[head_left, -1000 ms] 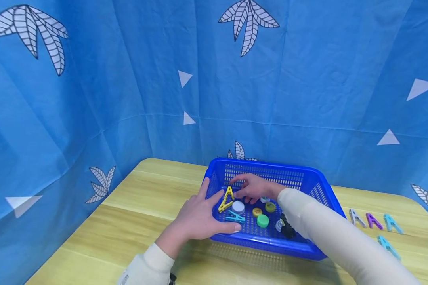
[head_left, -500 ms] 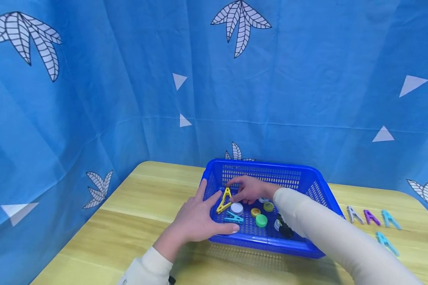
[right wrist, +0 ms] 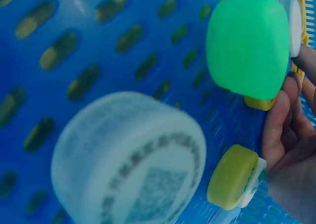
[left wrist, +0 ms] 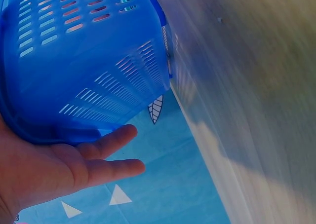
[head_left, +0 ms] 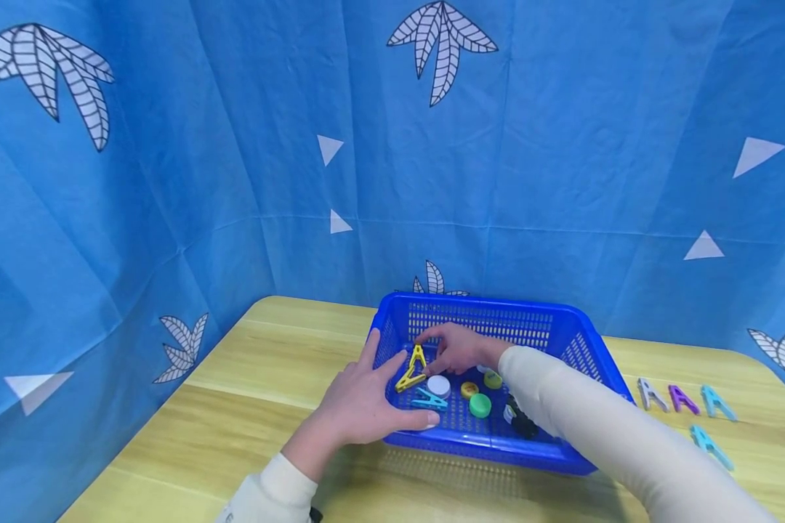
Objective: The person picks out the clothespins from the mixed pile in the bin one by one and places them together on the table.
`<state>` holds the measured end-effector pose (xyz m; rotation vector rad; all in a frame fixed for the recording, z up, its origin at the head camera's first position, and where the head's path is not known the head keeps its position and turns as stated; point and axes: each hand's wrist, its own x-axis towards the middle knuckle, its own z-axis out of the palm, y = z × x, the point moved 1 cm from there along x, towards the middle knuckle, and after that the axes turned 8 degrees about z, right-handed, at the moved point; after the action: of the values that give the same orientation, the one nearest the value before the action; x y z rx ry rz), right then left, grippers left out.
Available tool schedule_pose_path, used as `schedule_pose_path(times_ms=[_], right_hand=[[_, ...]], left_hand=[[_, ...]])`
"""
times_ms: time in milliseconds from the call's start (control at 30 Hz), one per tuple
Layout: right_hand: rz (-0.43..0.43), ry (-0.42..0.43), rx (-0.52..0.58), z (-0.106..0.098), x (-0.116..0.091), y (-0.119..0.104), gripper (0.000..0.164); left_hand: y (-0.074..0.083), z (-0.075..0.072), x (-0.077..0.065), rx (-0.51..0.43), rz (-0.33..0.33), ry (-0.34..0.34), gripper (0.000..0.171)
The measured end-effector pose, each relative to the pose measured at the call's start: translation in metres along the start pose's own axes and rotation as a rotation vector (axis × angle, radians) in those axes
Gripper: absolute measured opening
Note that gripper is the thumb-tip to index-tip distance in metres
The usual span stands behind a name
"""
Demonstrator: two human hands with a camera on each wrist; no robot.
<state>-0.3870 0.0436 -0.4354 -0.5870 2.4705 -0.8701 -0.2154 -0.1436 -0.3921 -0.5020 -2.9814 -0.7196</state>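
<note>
My left hand (head_left: pixel 369 403) rests on the left end of the blue plastic basket (head_left: pixel 490 443), its fingers spread. In the left wrist view, two straight fingers (left wrist: pixel 111 169) show beside the basket's rim. Inside the basket, my right hand (head_left: pixel 461 349) holds yellow clothespin plastic (head_left: pixel 418 356) between index finger and thumb. A yellow piece (head_left: pixel 408 381) lies just below; whether it is a second clothespin I cannot tell. Near the hand are a white cap (head_left: pixel 439 386) and a light-blue clothespin (head_left: pixel 429 399). The right wrist view shows the right hand's curled fingers (right wrist: pixel 276 120) beside a green cap (right wrist: pixel 247 46).
The basket also holds an orange-yellow cap (head_left: pixel 469 391), an olive-yellow cap (head_left: pixel 493 379) and a dark item (head_left: pixel 522 423) partly under the right sleeve. Right of it on the wooden table (head_left: pixel 196 428) lie grey (head_left: pixel 651 394), purple (head_left: pixel 683 399) and light-blue clothespins (head_left: pixel 718 403).
My right thumb shifts slightly beside the yellow clothespin plastic, whose lower part has turned. The white cap has slid a little right and down. My left hand keeps its place on the basket.
</note>
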Motion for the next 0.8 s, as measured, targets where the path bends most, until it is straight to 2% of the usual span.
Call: schedule_pose_path(times_ms=[533, 800], right_hand=[[-0.038, -0.081, 0.051, -0.011, -0.003, -0.002, 0.057], [-0.016, -0.113, 0.082, -0.012, -0.004, -0.003, 0.057]], left_hand=[[0.002, -0.002, -0.001, 0.016, 0.006, 0.007, 0.112], [0.001, -0.001, -0.002, 0.011, 0.011, 0.011, 0.109]])
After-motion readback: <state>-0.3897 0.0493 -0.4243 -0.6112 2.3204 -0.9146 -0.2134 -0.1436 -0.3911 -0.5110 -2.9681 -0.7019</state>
